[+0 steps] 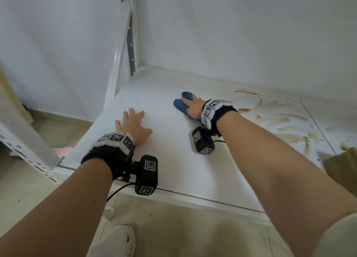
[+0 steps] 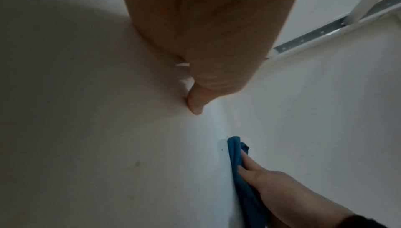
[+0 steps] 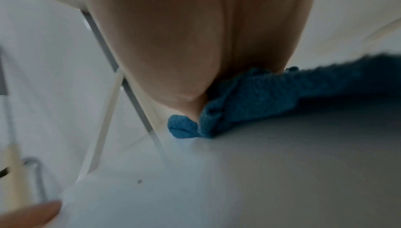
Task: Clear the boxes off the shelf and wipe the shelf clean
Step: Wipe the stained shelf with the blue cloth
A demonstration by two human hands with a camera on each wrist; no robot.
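stains [image 1: 274, 117] only overhead; left hand [image 1: 133, 125] flat, right hand [image 1: 193, 108] pressing cloth [image 1: 180, 104].

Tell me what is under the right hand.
A blue cloth lies under the right hand, pressed flat on the white shelf. The shelf surface beneath the cloth is covered, so unseen.

white wall [image 1: 231, 25], beige tiled floor [image 1: 193, 237]

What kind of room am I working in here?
Probably a storeroom or utility room: a white metal rack shelf with slotted uprights, bare white walls, and a tiled floor.
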